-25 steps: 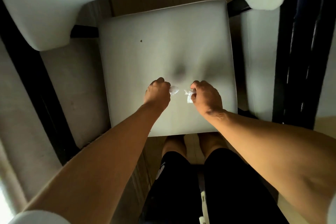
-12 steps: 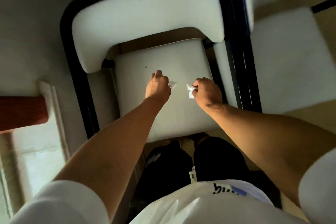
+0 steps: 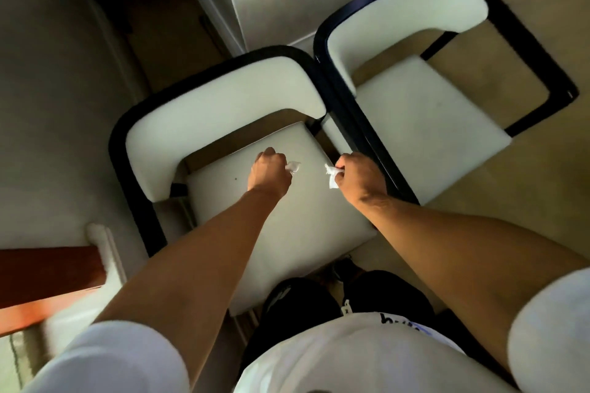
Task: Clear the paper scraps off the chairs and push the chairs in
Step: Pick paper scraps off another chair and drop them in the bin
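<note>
Left hand: the left hand (image 3: 269, 171) is curled into a loose fist at the centre of the frame, its fingers pinching a small white paper scrap (image 3: 293, 166) that pokes out on its right side.
Right hand: the right hand (image 3: 357, 179) sits just right of centre, fingers closed round a second, crumpled paper scrap (image 3: 332, 173) that sticks out to its left.
Scraps: both are lifted above the seat and held apart from each other, neither touching the cushion.
Near chair: the near chair (image 3: 287, 233), white cushion in a black frame, fills the middle of the frame; I see no other scrap on the part of its seat not hidden by the arms, only a tiny dark speck left of the left hand.
Second chair: the second chair (image 3: 424, 124) stands at upper right, its frame touching the near chair's; its seat also looks bare of paper.
Step in hand: probably carrying the two scraps away from the seat.
Doing it well: keep both pinches firm, since light paper slips easily; move the fists together clear of the chair; drop the scraps somewhere off both seats before gripping a backrest to push.
Risk: a loosened grip lets a scrap fall back onto the cushion or floor.
</note>
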